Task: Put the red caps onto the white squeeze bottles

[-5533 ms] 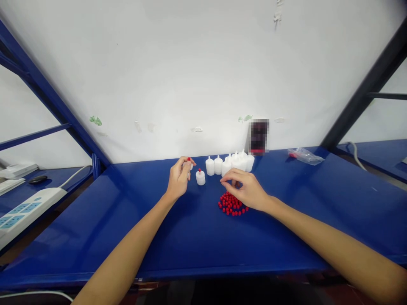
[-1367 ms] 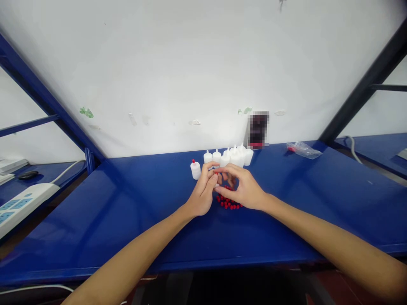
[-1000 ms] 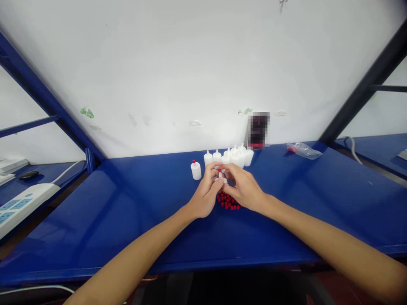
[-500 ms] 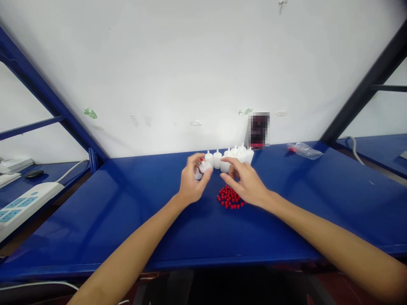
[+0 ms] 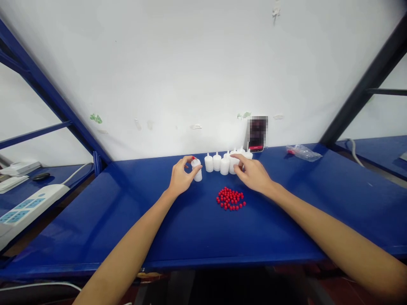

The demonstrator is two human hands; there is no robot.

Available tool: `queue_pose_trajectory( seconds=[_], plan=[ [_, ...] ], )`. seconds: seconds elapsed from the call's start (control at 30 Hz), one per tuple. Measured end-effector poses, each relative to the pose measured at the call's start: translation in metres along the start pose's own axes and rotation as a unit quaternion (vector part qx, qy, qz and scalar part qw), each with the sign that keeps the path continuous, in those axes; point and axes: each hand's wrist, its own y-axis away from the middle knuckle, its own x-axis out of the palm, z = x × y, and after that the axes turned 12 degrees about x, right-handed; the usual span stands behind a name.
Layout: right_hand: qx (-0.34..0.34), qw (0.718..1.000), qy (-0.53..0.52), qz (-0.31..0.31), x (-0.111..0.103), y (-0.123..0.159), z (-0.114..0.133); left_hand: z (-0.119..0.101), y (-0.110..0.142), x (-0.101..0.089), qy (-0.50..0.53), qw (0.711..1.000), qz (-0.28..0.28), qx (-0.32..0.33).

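Note:
My left hand point(image 5: 182, 176) is closed, thumb and fingers around a white squeeze bottle point(image 5: 197, 174) with a red cap point(image 5: 192, 158) at its top. That bottle is at the left end of the group; whether a second one stands behind it I cannot tell. My right hand point(image 5: 252, 171) pinches another white squeeze bottle point(image 5: 233, 164), partly hidden by the fingers. Several uncapped white bottles point(image 5: 216, 162) with narrow nozzles stand upright between and behind the hands. A loose pile of small red caps point(image 5: 229, 198) lies on the blue table in front of them.
A blurred dark-screened device point(image 5: 257, 133) leans against the white wall behind the bottles. A clear plastic bag point(image 5: 303, 153) with something red lies at the back right. Blue posts rise at both sides of the table point(image 5: 178, 241). A white power strip point(image 5: 28, 207) is at left.
My left hand has moved left and away from the middle bottles with the red-capped bottle. My right hand has moved slightly right and closed on a bottle; the caps are more visible.

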Motion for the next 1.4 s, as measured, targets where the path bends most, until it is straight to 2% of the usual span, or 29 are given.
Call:
queue_pose_trajectory(
  seconds=[0.13, 0.3, 0.53, 0.8, 0.87, 1.0, 1.17, 1.4],
  plan=[
    [0.003, 0.999, 0.011, 0.053, 0.004, 0.002, 0.001, 0.003, 0.001, 0.001, 0.023, 0.999, 0.015, -0.021],
    [0.013, 0.994, -0.019, 0.107, 0.009, 0.002, -0.002, 0.004, 0.002, 0.001, 0.046, 0.997, 0.06, -0.024],
    [0.025, 0.983, -0.101, 0.15, 0.013, 0.001, -0.001, 0.013, 0.001, 0.0, 0.011, 0.998, 0.043, -0.042],
    [-0.039, 0.925, -0.256, 0.278, 0.007, 0.012, 0.015, 0.025, 0.003, 0.001, -0.028, 0.998, 0.021, -0.053],
    [-0.046, 0.927, -0.258, 0.268, 0.006, 0.013, 0.016, 0.027, 0.004, 0.0, -0.029, 0.998, 0.013, -0.054],
    [-0.055, 0.953, -0.199, 0.219, 0.007, 0.01, 0.01, 0.03, 0.004, -0.003, 0.005, 1.0, 0.001, -0.025],
    [-0.066, 0.961, -0.144, 0.226, 0.009, 0.009, 0.005, 0.032, 0.004, -0.005, 0.09, 0.995, 0.03, -0.009],
    [-0.069, 0.961, -0.138, 0.228, 0.009, 0.01, 0.006, 0.033, 0.003, -0.006, 0.121, 0.992, 0.006, -0.017]
  ],
)
